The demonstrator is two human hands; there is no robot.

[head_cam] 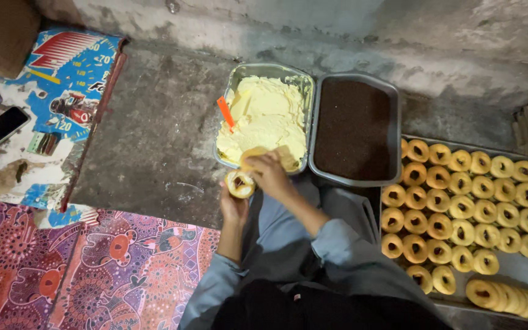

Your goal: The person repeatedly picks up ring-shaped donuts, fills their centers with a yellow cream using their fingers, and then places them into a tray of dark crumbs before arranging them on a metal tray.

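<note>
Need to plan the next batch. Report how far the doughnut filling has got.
Done: no finished doughnut shows. In hand: the left hand holds one doughnut while the right hand spreads pale cream from the cream tray. Left: the rows of plain doughnuts on the metal tray, and the untouched brown sprinkle tray.

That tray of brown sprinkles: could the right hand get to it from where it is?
Probably yes. The right hand is at the cream tray, and the tray of brown sprinkles sits directly beside it, uncovered, with nothing between them.
</note>
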